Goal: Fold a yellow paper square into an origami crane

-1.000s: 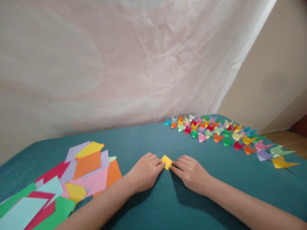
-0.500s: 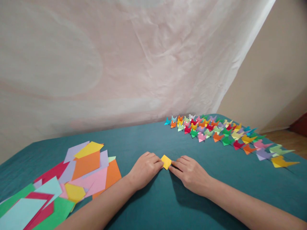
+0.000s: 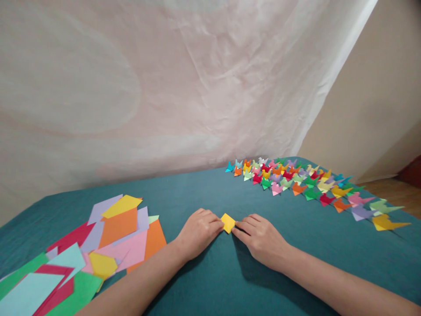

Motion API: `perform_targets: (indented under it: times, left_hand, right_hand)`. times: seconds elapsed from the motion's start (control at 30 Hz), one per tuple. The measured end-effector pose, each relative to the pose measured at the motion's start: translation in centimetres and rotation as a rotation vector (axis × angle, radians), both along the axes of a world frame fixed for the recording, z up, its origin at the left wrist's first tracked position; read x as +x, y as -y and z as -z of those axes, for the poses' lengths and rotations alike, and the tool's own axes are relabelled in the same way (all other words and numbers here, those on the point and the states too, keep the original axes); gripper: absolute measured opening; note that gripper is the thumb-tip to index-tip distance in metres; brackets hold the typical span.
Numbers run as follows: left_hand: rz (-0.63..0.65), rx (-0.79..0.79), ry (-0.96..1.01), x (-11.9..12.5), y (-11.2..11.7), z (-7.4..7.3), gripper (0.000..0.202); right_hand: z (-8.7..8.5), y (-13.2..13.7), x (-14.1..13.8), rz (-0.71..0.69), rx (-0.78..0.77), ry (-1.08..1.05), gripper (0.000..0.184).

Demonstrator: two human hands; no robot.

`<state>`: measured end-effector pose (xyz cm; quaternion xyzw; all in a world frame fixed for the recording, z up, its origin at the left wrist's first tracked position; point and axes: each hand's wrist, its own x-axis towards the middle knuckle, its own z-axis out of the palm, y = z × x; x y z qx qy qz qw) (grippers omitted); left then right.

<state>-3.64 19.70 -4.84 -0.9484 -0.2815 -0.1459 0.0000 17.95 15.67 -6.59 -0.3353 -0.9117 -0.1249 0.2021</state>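
Note:
A small folded square of yellow paper (image 3: 228, 223), turned like a diamond, is at the middle of the teal-covered table (image 3: 210, 281). My left hand (image 3: 201, 232) pinches its left corner between thumb and fingers. On the opposite side, my right hand (image 3: 261, 237) grips the right corner with its fingertips. The upper and lower corners of the paper show free. Both hands are closed, and their fingertips partly cover the side corners.
Loose coloured paper sheets (image 3: 118, 227) lie overlapping on the left, partly behind my left forearm. Rows of folded paper birds (image 3: 299, 188) in many colours stand at the right and back. A pale curtain (image 3: 184, 87) hangs behind the table.

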Motion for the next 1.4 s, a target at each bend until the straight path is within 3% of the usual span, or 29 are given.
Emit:
perform_targets:
  times: [0.33,0.83,1.4]
  left_hand:
    - [0.008,0.034,0.041,-0.11,-0.13,0.45,0.018]
    - [0.042,0.167,-0.058,-0.02,-0.16,0.54,0.015]
    - [0.013,0.157,-0.021,0.02,-0.29,0.85,0.012]
  right_hand:
    - [0.31,-0.02,-0.07,0.028,0.005,-0.028,0.022]
    - [0.16,0.0,-0.34,0.016,0.012,-0.064,0.021]
    - [-0.25,0.36,-0.79,-0.004,0.025,-0.147,0.025]
